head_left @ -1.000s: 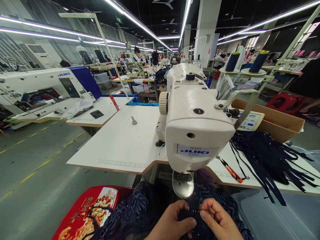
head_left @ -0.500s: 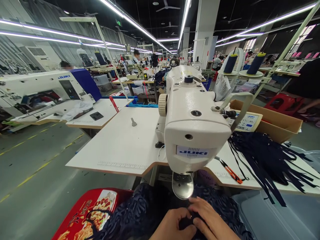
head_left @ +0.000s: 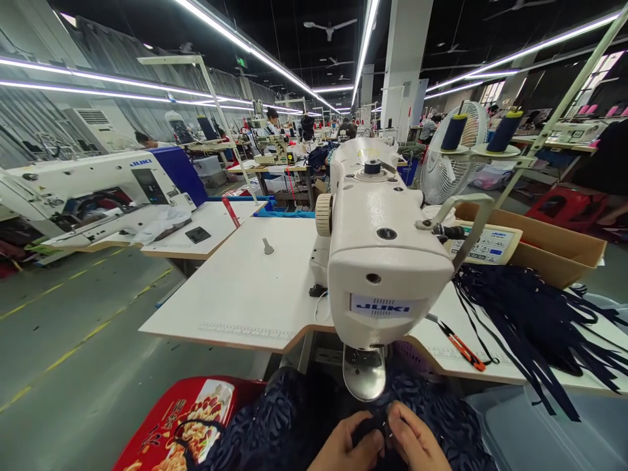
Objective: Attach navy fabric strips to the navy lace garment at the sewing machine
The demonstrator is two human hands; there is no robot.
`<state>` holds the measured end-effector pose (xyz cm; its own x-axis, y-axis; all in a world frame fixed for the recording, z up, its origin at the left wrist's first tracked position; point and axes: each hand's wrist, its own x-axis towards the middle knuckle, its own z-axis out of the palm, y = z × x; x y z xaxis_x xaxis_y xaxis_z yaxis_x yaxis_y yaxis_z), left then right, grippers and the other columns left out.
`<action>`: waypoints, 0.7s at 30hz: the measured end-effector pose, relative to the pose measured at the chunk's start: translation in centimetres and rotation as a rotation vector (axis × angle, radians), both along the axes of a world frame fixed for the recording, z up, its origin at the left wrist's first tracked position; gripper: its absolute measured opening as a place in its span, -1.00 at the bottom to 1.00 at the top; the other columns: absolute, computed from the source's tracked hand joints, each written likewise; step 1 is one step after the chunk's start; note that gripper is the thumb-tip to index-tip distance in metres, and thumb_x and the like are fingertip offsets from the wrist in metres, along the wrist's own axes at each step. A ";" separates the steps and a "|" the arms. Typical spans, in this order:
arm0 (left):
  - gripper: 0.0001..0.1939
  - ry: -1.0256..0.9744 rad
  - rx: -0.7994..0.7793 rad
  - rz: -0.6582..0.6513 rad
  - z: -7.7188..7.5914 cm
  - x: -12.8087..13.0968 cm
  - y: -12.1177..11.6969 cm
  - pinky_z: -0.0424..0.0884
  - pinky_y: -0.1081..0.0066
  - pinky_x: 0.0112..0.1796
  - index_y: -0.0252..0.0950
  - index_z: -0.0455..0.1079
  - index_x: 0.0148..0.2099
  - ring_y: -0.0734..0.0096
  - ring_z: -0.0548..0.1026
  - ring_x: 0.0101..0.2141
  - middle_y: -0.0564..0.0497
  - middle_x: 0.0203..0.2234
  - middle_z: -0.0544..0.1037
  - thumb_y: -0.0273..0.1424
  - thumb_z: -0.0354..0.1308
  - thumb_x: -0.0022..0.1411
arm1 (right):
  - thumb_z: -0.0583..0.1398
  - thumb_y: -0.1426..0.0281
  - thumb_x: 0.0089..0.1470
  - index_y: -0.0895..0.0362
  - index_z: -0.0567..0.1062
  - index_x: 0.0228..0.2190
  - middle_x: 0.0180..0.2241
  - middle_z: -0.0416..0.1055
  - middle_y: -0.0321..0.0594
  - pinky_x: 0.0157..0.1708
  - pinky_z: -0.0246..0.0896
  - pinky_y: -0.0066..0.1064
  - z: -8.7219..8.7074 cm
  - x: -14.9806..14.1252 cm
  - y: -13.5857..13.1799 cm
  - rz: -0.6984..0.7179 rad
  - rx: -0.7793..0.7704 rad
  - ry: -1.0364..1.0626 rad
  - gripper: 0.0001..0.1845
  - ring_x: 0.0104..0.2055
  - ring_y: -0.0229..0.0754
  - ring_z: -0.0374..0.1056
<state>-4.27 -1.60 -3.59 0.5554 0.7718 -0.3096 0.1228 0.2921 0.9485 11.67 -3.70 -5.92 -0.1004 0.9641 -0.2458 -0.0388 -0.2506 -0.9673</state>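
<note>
My left hand (head_left: 346, 446) and my right hand (head_left: 415, 443) meet at the bottom edge, just below the foot of a white JUKI sewing machine (head_left: 380, 261). Both hands are closed in a pinch on a fold of dark navy textured fabric (head_left: 284, 425) that lies bunched in front of me. The thumbs and fingertips touch each other over the cloth. Only the upper part of each hand shows.
A red printed tin (head_left: 179, 425) lies at the lower left. Navy straps (head_left: 530, 320) and orange thread snips (head_left: 461, 347) lie on the white table (head_left: 245, 288) at the right, behind them a cardboard box (head_left: 554, 245). Other machines and people work farther back.
The view has tilted up slightly, so my hands sit lower in the picture. The right hand, which lay over the left, now pinches the fabric beside it.
</note>
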 end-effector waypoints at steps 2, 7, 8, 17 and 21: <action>-0.44 0.015 0.069 -0.026 0.6 -0.1 0.0 0.09 0.46 -0.44 -0.28 0.31 -0.41 0.49 0.19 -0.50 0.13 -0.55 0.25 0.17 0.07 0.15 | 0.08 -0.30 -0.05 0.03 0.18 -0.55 -0.55 -0.02 -0.46 -0.47 0.08 -0.45 -0.3 -0.5 0.1 -0.039 -0.036 0.046 -0.36 -0.50 -0.27 -0.01; -0.74 0.235 0.250 -0.053 0.4 -0.6 0.2 0.14 0.40 -0.37 -0.23 0.45 -0.27 0.33 0.34 -0.44 0.04 -0.48 0.41 -0.17 0.07 0.29 | 0.19 -0.22 -0.07 0.06 0.30 -0.55 -0.53 0.05 -0.43 -0.43 0.09 -0.46 -0.3 -1.3 0.8 -0.056 -0.015 0.060 -0.41 -0.45 -0.24 0.03; -0.78 0.253 0.259 -0.047 0.1 -0.7 0.3 0.14 0.39 -0.37 -0.22 0.45 -0.28 0.32 0.35 -0.44 0.04 -0.48 0.41 -0.20 0.09 0.28 | 0.21 -0.20 -0.07 0.07 0.32 -0.56 -0.54 0.07 -0.42 -0.43 0.08 -0.46 -0.2 -1.3 0.9 -0.051 0.000 0.056 -0.42 -0.45 -0.24 0.03; -0.45 0.054 0.059 0.060 0.6 -0.5 -0.2 0.09 0.48 -0.55 -0.25 0.29 -0.35 0.53 0.17 -0.61 0.13 -0.61 0.27 0.16 -0.08 0.24 | 0.17 -0.21 -0.03 0.07 0.30 -0.52 -0.56 0.04 -0.46 -0.46 0.07 -0.45 -0.7 -1.0 1.1 -0.001 -0.043 0.163 -0.42 -0.50 -0.29 -0.01; -0.42 -0.089 -0.091 0.115 0.6 -0.5 -0.6 0.04 0.52 -0.61 -0.27 0.28 -0.29 0.60 0.17 -0.67 0.14 -0.64 0.33 0.20 -0.03 0.19 | 0.19 -0.17 -0.01 0.07 0.31 -0.50 -0.52 0.06 -0.44 -0.37 0.13 -0.43 0.1 -0.9 0.9 0.033 -0.055 0.191 -0.45 -0.45 -0.27 0.03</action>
